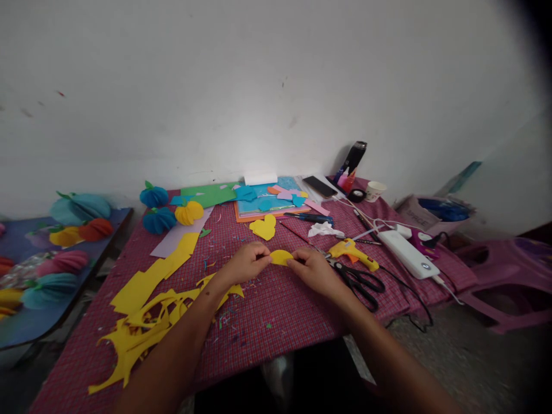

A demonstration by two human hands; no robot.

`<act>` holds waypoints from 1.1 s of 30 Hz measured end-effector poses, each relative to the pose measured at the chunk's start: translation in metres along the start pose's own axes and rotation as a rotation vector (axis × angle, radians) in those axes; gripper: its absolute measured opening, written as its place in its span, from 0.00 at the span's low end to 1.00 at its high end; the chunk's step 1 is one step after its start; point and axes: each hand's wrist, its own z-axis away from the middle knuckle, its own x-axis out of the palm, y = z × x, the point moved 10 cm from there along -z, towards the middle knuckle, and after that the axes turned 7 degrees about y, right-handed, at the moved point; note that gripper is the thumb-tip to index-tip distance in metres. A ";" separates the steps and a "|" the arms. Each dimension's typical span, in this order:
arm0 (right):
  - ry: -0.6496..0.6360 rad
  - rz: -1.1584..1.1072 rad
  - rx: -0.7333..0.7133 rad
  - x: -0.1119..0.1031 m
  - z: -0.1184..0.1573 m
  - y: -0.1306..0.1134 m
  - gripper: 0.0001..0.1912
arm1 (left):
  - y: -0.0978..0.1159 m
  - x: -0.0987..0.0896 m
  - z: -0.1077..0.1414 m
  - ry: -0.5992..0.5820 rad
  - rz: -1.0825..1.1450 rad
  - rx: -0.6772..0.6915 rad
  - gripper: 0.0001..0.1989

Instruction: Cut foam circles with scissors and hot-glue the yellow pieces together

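Between my two hands is a small yellow paper piece [281, 257], rounded along its top edge like a folded circle. My left hand [250, 261] pinches its left end, and my right hand [311, 269] pinches the right end. Just beyond them lie several yellow paper cutouts [263, 227] in a loose pile. Black-handled scissors [360, 283] and a yellow glue gun [352, 253] rest to the right of my right hand. Yellow paper scraps [146, 325] are heaped beside my left forearm, near a strip of yellow paper [150, 279].
Paper pumpkins [190, 213] stand at the table's back left, with more on a blue side table [92, 261]. Coloured sheets [276, 195], a phone [319, 187], a black flask [356, 154] and a paper cup [375, 190] line the back. A white power strip [407, 254] with cables lies right.
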 end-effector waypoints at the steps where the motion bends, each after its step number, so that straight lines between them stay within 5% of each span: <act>1: -0.004 -0.001 0.001 0.000 0.000 0.000 0.13 | 0.000 0.000 0.000 0.001 -0.008 -0.002 0.09; 26: -0.069 -0.062 0.071 0.007 0.004 0.003 0.13 | -0.001 0.003 0.002 -0.036 0.054 -0.050 0.12; 33: 0.016 0.075 -0.052 0.002 0.005 -0.003 0.10 | -0.001 0.003 0.002 -0.015 0.004 -0.003 0.08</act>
